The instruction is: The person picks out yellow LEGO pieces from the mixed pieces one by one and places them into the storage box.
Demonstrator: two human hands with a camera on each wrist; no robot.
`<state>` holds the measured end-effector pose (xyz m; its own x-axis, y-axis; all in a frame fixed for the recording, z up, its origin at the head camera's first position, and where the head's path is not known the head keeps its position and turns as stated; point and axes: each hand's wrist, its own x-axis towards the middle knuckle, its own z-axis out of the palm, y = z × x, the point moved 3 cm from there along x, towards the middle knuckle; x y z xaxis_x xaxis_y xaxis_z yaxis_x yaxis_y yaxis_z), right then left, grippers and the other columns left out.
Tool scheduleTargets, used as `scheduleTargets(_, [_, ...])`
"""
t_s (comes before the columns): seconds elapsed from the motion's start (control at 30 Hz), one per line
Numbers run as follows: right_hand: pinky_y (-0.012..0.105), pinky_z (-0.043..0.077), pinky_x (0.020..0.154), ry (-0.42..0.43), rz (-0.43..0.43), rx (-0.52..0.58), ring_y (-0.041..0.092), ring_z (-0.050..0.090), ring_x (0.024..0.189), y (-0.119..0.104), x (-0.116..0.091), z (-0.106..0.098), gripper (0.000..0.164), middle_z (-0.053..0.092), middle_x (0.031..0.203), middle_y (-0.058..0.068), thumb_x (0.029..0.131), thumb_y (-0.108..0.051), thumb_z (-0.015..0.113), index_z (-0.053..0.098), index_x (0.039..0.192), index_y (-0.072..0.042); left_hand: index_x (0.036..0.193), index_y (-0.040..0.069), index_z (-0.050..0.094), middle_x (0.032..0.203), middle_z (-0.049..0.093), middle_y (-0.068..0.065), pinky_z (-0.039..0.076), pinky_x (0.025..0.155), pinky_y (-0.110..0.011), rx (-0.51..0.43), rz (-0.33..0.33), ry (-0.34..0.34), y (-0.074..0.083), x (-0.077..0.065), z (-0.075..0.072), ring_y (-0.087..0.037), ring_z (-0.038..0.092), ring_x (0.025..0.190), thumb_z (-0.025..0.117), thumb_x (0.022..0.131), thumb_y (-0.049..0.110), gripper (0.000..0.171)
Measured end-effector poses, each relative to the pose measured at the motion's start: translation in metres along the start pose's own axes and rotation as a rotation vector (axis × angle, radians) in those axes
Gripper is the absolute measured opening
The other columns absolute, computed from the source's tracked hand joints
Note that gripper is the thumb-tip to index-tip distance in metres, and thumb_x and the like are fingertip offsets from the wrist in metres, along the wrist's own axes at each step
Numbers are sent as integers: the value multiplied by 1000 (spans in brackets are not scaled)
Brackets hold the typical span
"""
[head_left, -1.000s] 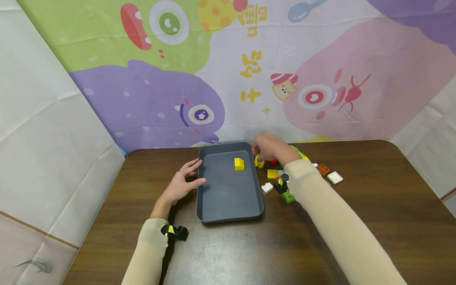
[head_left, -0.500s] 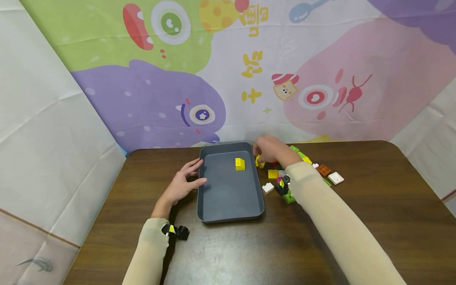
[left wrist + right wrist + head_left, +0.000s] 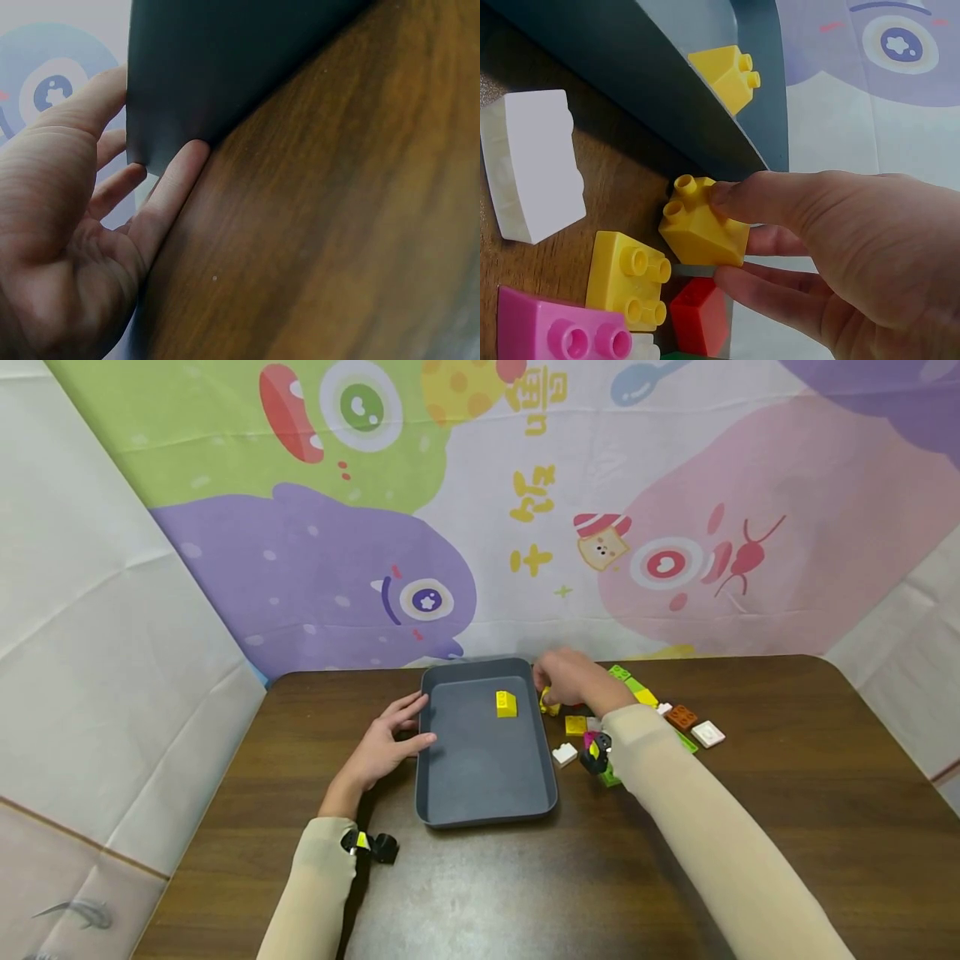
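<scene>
A dark grey tray [image 3: 480,789] lies on the wooden table, with a yellow sloped brick [image 3: 506,704] inside it near the far right. My left hand [image 3: 381,747] is at the tray's left side, its extended fingers touching the outer wall and the thumb reaching over the rim. Just outside the right wall, my right hand [image 3: 573,681] pinches another yellow sloped brick [image 3: 705,225] between thumb and fingertips. That brick's two studs face the tray wall in the right wrist view. Close by are a red brick [image 3: 700,315] and a flat yellow four-stud brick [image 3: 630,277].
Right of the tray lie more toy bricks: a white brick [image 3: 565,755], a pink brick [image 3: 559,326], a brown brick [image 3: 682,717] and a white square piece [image 3: 707,734]. Green pieces [image 3: 619,672] show partly behind my right forearm. A printed cloth [image 3: 337,585] hangs behind the table.
</scene>
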<state>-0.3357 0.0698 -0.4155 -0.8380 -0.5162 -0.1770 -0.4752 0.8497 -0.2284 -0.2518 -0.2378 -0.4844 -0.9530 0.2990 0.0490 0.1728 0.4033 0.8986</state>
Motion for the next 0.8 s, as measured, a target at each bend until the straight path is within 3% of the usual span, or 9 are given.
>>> scheduleTargets(0.27, [40,51,76,-1,-8,-24,25,58,84,1,2,3,11,68,89,4,82,-16,80,70,83,-13,154,10,40,165,27,-8,63,83,-40,-4,9,1,1,0,0,-39,49,130,73,92,21,72])
scheduleTargets(0.8, [40,45,73,-11,-8,-2,26,55,82,-3,-2,3,9,65,88,5,81,-11,79,72,87,-9,154,9,39,165,27,-8,63,81,-37,1,14,-3,-1,0,-1,-40,49,130,73,92,20,71])
